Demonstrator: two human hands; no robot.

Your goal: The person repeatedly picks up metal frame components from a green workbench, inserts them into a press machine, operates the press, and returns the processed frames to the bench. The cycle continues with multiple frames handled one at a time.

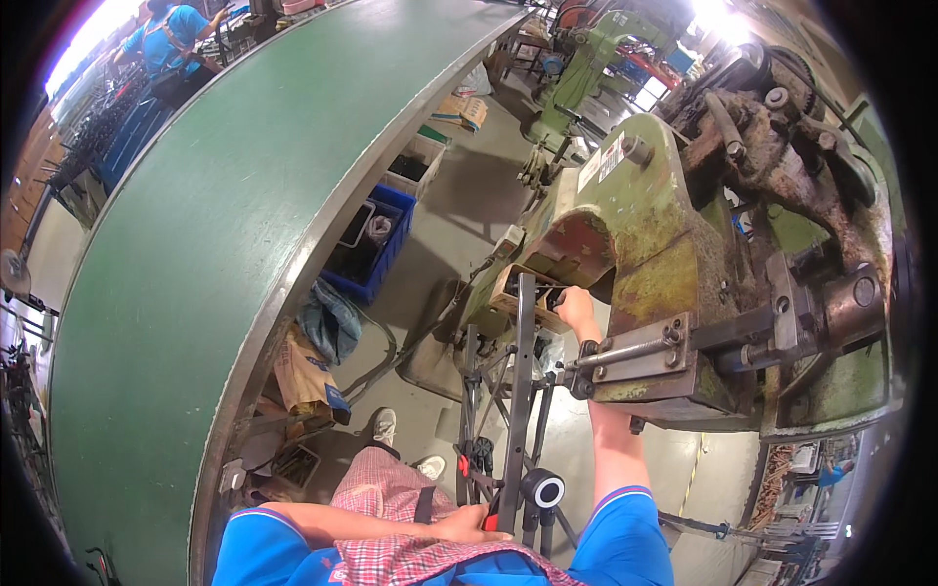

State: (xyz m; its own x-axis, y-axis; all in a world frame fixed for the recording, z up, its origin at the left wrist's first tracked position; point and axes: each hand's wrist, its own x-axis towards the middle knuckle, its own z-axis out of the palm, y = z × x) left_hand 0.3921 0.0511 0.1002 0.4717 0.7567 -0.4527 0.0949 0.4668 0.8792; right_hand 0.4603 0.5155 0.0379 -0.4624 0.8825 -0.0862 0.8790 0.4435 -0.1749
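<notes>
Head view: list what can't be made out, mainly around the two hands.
All in the head view:
- Right hand: what its fingertips touch is too small and dark to tell.
- Box: its contents are partly hidden by the upright black bar and the right hand.
- Left hand: its fingertips are too unclear against the bar's lower end to tell the grip.
- Co-worker: head partly cut off by the top edge.

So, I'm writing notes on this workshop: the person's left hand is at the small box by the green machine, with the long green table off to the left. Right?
Wrong hand: the head view shows the right hand at the small box by the green machine.
</notes>
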